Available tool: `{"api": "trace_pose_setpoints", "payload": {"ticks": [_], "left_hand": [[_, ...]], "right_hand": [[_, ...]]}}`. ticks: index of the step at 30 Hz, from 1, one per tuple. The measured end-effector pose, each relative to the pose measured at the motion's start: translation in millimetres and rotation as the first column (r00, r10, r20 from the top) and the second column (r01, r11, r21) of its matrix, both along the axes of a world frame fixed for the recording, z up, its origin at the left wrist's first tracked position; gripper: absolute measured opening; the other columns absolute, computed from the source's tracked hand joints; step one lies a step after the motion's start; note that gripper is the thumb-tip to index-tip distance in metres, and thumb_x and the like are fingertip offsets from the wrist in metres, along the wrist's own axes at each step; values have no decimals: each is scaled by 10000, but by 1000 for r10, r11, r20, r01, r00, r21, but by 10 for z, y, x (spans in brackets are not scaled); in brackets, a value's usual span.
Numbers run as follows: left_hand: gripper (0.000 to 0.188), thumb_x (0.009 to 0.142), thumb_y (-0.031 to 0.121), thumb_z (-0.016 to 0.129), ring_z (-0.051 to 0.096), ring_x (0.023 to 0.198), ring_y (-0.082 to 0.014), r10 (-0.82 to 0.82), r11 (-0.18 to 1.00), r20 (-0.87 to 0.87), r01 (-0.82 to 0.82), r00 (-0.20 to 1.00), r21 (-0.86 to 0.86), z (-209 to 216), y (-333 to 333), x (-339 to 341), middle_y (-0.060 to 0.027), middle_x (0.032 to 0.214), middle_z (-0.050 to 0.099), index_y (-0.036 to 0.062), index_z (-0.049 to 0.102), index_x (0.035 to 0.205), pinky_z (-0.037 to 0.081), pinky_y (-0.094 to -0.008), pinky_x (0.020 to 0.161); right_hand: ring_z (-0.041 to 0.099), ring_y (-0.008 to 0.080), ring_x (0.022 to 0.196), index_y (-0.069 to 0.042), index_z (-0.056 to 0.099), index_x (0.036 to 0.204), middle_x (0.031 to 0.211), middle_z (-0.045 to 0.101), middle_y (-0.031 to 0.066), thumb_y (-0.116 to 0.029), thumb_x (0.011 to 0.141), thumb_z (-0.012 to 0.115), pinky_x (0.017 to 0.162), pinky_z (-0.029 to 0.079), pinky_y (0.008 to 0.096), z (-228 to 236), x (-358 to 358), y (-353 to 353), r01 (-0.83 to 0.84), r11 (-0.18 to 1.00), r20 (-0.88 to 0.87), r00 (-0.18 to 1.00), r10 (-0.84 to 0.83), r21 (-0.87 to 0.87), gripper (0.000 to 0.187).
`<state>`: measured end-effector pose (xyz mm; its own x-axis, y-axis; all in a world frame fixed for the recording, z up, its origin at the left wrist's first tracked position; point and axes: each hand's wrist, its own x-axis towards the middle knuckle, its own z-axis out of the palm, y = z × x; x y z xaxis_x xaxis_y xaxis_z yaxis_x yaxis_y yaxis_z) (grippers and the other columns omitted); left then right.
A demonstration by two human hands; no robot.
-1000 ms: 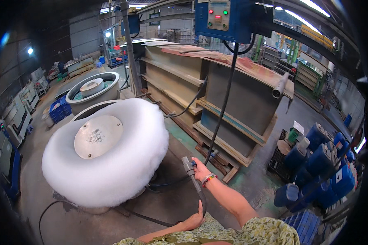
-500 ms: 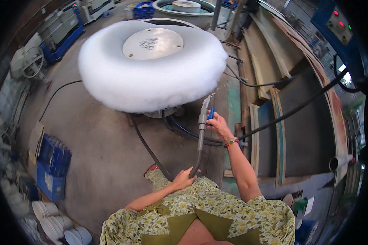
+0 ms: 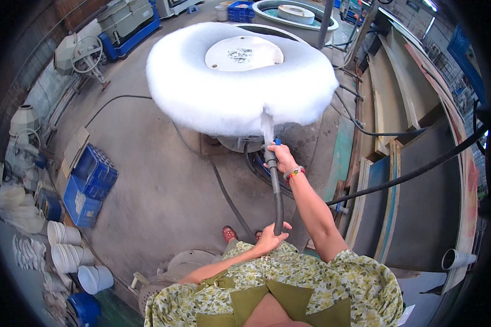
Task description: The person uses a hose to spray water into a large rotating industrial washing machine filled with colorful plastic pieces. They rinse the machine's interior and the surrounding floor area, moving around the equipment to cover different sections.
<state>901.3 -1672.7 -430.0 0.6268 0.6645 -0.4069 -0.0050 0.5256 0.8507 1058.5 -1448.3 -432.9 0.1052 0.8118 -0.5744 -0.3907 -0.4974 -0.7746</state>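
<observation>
A dark hose (image 3: pixel 279 206) with a grey valve nozzle rises in front of me. My right hand (image 3: pixel 283 158) is closed around the nozzle beside its small blue lever (image 3: pixel 277 141). My left hand (image 3: pixel 271 240) grips the hose lower down, close to my body. Out of the nozzle a jet of water (image 3: pixel 267 124) strikes the near edge of a thick ring of white foam (image 3: pixel 202 90), where a notch shows. This foam bulges over the rim of a round machine and hides most of it. In its middle lies a pale round plate (image 3: pixel 240 54) with bolts.
Blue crates (image 3: pixel 90 182) and stacked white buckets (image 3: pixel 71 256) stand at the left. Curved panels (image 3: pixel 420 201) lean on the right, with a black cable (image 3: pixel 414 174) crossing before them. Behind the foam is a round tub (image 3: pixel 311 30). Another hose (image 3: pixel 223 188) runs over the floor.
The water was only a short spurt beside the foam's right edge; now a stronger jet hits the foam and cuts a notch. My right hand has gone from the lever side to around the nozzle.
</observation>
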Motion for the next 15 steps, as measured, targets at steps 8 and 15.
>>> {"api": "trace_pose_setpoints", "payload": {"ticks": [8,15], "left_hand": [[95,776,75,624,505,545,-72,-109,993,-80,112,991,39,-27,36,131,1,696,582,74,632,871,407,-249,447],[57,781,71,615,491,488,-79,-124,956,-62,136,990,261,-103,19,141,-9,701,587,62,625,837,385,-239,425]], "right_hand": [[560,193,660,-42,470,1114,785,521,67,-129,831,524,521,541,383,471,73,-207,38,973,31,998,-46,228,301],[593,193,715,-39,426,1206,888,531,85,-177,850,546,521,552,380,719,174,-382,52,940,38,997,-69,338,400]]}}
